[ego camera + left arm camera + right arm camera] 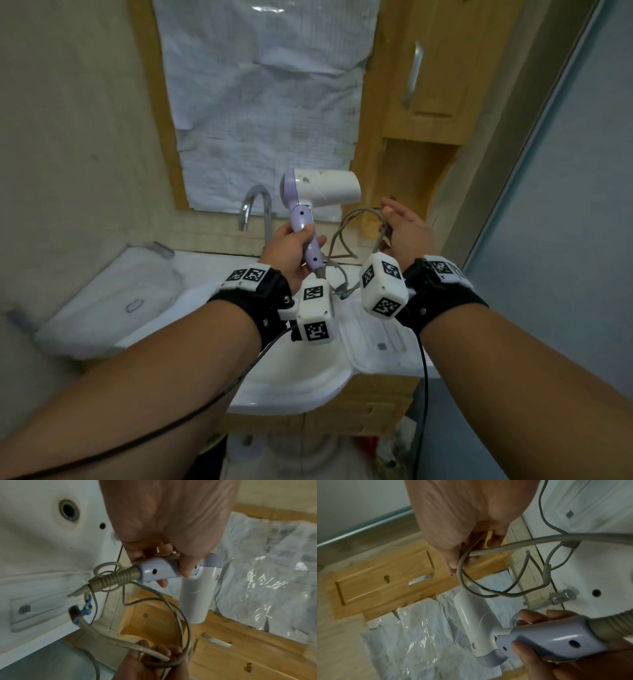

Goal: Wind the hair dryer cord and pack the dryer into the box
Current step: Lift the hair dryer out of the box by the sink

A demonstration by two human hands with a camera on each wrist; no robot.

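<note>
My left hand (296,248) grips the lilac handle (158,570) of the hair dryer (323,192), which stands upright over the sink with its white barrel pointing right. The grey cord (344,228) leaves the handle's ribbed collar (111,579) and runs in loose loops to my right hand (395,224). In the right wrist view, that hand's fingers (453,563) curl around a bundle of cord loops (488,548). A stretch of cord wrapped in blue (86,607) hangs below the collar. The cord's far end hangs toward the basin.
A white sink (291,380) with a chrome faucet (255,205) lies below my hands. White plastic tray-like pieces rest at its left (109,298) and right (376,342). A paper-covered panel (260,102) and a wooden cabinet (438,85) rise behind.
</note>
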